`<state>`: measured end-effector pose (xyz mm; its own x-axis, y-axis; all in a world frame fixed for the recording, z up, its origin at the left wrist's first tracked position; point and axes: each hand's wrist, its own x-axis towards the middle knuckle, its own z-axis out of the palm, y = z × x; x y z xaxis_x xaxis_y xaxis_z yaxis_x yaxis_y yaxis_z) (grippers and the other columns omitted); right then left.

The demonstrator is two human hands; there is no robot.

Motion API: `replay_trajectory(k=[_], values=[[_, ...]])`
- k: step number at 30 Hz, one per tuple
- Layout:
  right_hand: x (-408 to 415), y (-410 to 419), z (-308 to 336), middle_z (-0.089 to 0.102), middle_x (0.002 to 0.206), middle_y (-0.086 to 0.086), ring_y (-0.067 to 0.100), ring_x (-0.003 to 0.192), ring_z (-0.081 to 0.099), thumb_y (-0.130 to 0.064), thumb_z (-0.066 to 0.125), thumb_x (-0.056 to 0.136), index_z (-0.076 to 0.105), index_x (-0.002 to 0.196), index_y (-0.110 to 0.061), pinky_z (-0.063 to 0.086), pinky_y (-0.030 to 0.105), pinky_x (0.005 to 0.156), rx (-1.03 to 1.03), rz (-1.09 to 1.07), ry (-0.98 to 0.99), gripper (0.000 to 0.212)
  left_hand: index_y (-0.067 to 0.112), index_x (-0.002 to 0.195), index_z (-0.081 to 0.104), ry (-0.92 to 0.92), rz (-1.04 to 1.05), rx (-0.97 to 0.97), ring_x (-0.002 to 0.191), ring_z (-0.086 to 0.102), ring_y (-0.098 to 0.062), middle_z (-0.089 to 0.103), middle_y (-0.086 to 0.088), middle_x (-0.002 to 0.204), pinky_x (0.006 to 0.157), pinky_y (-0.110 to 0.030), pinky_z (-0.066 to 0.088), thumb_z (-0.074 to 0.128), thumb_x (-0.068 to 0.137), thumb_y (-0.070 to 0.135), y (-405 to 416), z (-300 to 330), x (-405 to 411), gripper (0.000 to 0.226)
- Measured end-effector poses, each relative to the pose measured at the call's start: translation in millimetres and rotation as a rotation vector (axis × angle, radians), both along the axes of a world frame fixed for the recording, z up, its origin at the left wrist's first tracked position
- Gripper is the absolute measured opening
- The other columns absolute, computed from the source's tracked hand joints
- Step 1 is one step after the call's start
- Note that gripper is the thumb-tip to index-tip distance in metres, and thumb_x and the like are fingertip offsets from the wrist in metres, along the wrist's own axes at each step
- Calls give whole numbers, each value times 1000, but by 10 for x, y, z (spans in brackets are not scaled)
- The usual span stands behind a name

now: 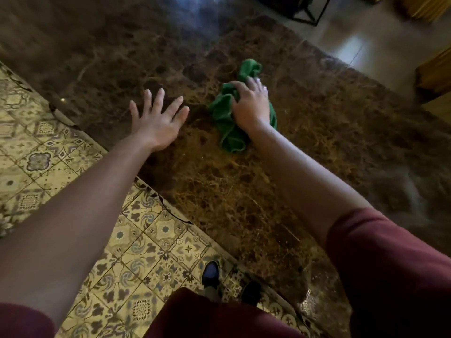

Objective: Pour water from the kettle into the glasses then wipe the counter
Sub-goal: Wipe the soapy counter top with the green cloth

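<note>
Green cloth [230, 118] bunched on brown marble counter [317, 132].
Right hand [251, 103] grips the cloth; left hand [158, 120], fingers spread wide, lies flat near the counter's left edge.

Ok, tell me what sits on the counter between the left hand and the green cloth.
Nothing. In the head view, only bare brown marble counter separates the flat, spread left hand from the green cloth, which the right hand presses down.
</note>
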<state>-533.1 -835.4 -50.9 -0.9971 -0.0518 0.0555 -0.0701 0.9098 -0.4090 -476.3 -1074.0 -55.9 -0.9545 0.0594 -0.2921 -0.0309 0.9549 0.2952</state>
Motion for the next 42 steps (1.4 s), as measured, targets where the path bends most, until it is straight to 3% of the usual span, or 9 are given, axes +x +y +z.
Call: replay_trajectory(k=[4,9,17,21,26,28,30,34,42], values=[[643,-430,-7,47,160,10,30,155,31,-38,60,93,63,141,-21,19,50,128,8,241,39,51,42,159,18,-16,96,96,154,-20,-19,-5,5,171,121,-53,-18,-2,97,70,-1,46,-52,71],[1758,-141,-67,51,158,6,24,154,33,-35,69,89,68,135,-23,15,46,130,-89,470,29,47,36,161,15,-9,107,72,155,-18,-19,-4,6,171,122,-52,-17,1,96,73,9,45,-18,76],[2616,904,-48,71,129,-1,19,124,61,-34,68,81,77,118,-22,49,44,106,-193,43,171,40,34,162,10,44,43,-24,155,-17,-24,-5,2,171,122,-56,-13,-6,84,85,30,-8,2,94],[2059,1180,390,71,122,2,17,112,65,-25,73,81,73,120,-16,52,32,99,-289,-244,328,40,34,162,9,45,41,-35,155,-17,-24,-6,2,171,122,-56,-13,-5,84,84,47,-23,30,94],[739,1166,702,60,139,5,21,122,59,-25,71,92,63,134,-18,42,24,94,-402,-538,426,43,34,162,5,88,44,-93,155,-19,-24,-10,1,170,122,-56,-13,-8,82,87,84,-71,34,96],[367,1060,464,52,149,8,28,134,52,-32,68,93,58,142,-17,43,31,108,-356,-524,280,52,34,162,5,92,50,-86,155,-19,-24,-10,2,170,123,-55,-13,-7,83,87,87,-87,27,95],[125,940,183,38,163,14,34,149,35,-42,64,94,49,151,-16,28,43,124,-245,-514,104,64,34,162,5,110,46,-85,155,-19,-23,-10,2,170,123,-55,-13,-6,85,85,91,-98,28,94],[-386,730,56,29,167,19,38,156,22,-48,60,94,42,155,-16,12,47,129,-170,-492,46,71,32,162,5,151,39,-107,155,-19,-25,-10,-1,170,122,-55,-13,-7,87,83,102,-135,26,91],[-477,-206,116,59,146,2,23,136,53,-41,72,84,62,142,-23,41,40,116,-228,51,10,62,29,162,13,134,89,66,154,-19,-19,-6,4,171,123,-53,-15,-8,85,85,62,-92,-32,97]])
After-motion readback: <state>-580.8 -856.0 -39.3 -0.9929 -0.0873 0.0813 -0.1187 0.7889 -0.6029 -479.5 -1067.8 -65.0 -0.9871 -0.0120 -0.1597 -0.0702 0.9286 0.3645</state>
